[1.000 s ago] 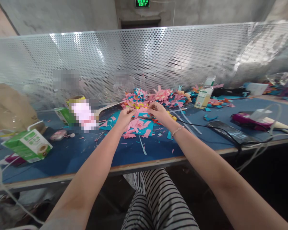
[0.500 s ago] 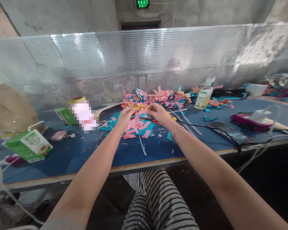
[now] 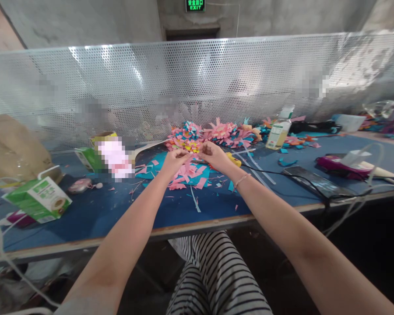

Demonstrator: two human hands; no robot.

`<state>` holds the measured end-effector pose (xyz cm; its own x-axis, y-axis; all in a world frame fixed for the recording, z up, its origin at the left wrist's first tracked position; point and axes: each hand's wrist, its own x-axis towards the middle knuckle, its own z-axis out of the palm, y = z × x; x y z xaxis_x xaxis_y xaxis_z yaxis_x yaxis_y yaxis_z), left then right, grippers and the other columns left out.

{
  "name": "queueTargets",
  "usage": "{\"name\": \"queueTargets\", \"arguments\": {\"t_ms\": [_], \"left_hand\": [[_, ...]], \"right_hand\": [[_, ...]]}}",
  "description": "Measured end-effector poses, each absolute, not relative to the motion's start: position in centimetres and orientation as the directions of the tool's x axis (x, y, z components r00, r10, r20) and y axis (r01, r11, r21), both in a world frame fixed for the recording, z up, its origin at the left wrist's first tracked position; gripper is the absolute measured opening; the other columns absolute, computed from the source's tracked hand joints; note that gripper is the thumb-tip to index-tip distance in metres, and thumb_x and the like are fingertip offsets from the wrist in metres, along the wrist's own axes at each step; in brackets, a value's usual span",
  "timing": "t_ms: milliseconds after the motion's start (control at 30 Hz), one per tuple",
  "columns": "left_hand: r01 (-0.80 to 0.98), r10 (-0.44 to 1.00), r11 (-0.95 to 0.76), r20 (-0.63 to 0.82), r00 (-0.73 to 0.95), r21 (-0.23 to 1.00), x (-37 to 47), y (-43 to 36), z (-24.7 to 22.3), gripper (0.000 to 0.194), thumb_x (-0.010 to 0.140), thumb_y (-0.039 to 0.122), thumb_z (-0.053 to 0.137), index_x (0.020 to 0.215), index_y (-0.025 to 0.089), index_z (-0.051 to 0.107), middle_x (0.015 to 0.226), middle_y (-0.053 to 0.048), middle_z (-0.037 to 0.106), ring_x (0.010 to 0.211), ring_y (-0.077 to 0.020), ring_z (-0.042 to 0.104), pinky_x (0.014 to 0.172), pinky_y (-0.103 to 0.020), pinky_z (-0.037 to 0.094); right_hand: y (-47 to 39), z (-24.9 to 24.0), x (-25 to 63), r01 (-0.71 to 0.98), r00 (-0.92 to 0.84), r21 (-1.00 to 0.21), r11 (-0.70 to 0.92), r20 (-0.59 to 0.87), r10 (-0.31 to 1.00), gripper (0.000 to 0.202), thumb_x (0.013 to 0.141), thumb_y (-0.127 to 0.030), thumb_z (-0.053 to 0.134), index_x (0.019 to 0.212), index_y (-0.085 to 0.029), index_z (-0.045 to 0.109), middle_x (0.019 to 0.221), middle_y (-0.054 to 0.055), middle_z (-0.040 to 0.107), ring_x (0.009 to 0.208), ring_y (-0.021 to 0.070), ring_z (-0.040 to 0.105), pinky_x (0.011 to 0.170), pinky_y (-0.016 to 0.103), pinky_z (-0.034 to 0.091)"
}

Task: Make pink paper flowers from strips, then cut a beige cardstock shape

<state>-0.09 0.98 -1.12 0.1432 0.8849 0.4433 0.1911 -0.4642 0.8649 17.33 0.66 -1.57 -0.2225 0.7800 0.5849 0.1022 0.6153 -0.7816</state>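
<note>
My left hand [image 3: 176, 159] and my right hand [image 3: 213, 154] meet over the middle of the table, thumbs and fingertips pinched close together. Between them shows a small pink piece [image 3: 194, 155], seemingly paper or felt, partly hidden by the fingers. Below lies a pile of pink strips [image 3: 184, 173] on a blue sheet [image 3: 156, 162]. Just beyond my fingertips sit fringed pink, blue and yellow bunches [image 3: 218, 131]. A yellow-handled tool [image 3: 233, 159] rests beside my right wrist, largely hidden by it.
A bottle of yellowish liquid [image 3: 277, 131] stands at the right, with a phone [image 3: 315, 181] on a cable and a purple pouch [image 3: 341, 168] nearer the edge. Green cartons [image 3: 41, 199] and a paper bag [image 3: 16, 148] are at left. A perforated metal screen [image 3: 197, 83] runs behind.
My left hand has shifted slightly right and my right hand slightly left, so the fingertips are closer together. The things on the table have stayed in place.
</note>
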Motion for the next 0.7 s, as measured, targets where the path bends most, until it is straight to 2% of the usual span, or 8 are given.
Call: {"name": "queueTargets", "arguments": {"t_ms": [167, 367, 700], "left_hand": [[0.172, 0.896, -0.442, 0.424, 0.130, 0.880, -0.08, 0.98, -1.13, 0.017, 0.063, 0.032, 0.067, 0.066, 0.016, 0.063, 0.059, 0.001, 0.055, 0.055, -0.0098, 0.046, 0.058, -0.025, 0.037], [0.202, 0.874, -0.483, 0.454, 0.174, 0.852, 0.06, 0.42, -0.78, 0.016, 0.061, 0.030, 0.066, 0.063, 0.015, 0.062, 0.058, 0.001, 0.056, 0.055, -0.0096, 0.046, 0.059, -0.025, 0.037], [0.176, 0.891, -0.448, 0.422, 0.167, 0.877, 0.11, 0.38, -0.82, 0.014, 0.061, 0.027, 0.066, 0.063, 0.014, 0.062, 0.057, 0.001, 0.055, 0.054, -0.0090, 0.045, 0.057, -0.024, 0.036]], "right_hand": [[1.05, -1.95, 17.37, 0.092, -0.247, -0.773, 0.628, 0.593, 0.766, 0.020, 0.069, -0.030, 0.059, 0.077, -0.020, 0.044, 0.074, -0.002, 0.049, 0.067, 0.0105, 0.049, 0.065, 0.026, 0.044], [1.30, -2.20, 17.38, 0.083, -0.265, -0.761, 0.643, 0.605, 0.751, 0.020, 0.070, -0.031, 0.059, 0.079, -0.020, 0.044, 0.074, -0.002, 0.048, 0.067, 0.0106, 0.049, 0.063, 0.026, 0.044], [1.31, -2.21, 17.34, 0.071, -0.267, -0.769, 0.636, 0.600, 0.754, 0.021, 0.070, -0.030, 0.060, 0.081, -0.020, 0.044, 0.073, -0.003, 0.048, 0.065, 0.0101, 0.049, 0.062, 0.025, 0.044]]}}
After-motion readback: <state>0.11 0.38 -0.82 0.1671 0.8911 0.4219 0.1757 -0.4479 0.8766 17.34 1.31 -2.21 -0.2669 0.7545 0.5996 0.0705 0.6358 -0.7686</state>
